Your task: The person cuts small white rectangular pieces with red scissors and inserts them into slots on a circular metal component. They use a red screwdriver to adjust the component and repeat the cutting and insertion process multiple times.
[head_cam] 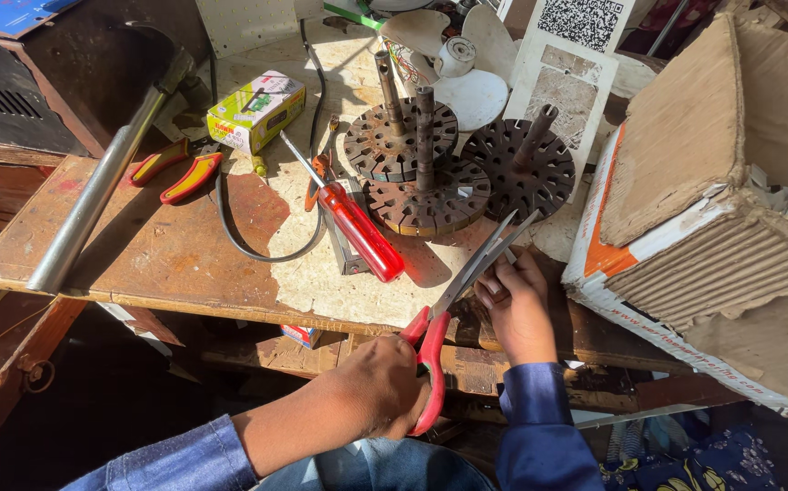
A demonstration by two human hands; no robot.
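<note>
Left hand [385, 386]: our grip is closed round the red handles of the scissors [453, 314], fingers through the loops. The blades are parted and point up and away toward the rusty discs.

Right hand [516, 305]: our grip is pinched on a small pale piece right at the scissor blades. The piece is too small and too covered by fingers to identify. Both wrists carry blue sleeves; the hands sit close together at the near edge of the bench [157, 255].

Just past the blade tips: three rusty slotted rotor discs [430, 195], each on a dark shaft, overlapping one another. Two shafts stand nearly upright, the right one leans.

Left of the discs: a red-handled screwdriver [357, 227] lying diagonally, handle toward us, across a small dark block. A black cable [230, 227] loops beside it.

Further left: red-and-yellow pliers [180, 168], a green and yellow carton [257, 109], and a long metal-handled hammer [103, 182] lying across the bench corner.

Far side: a white fan blade [466, 64] and a white sheet with a square black-and-white code pattern [576, 55].

Right: a torn cardboard box [721, 182], corrugated layers showing, resting on the bench end near our right hand. Strong sun and hard shadows across the worn bench top.
</note>
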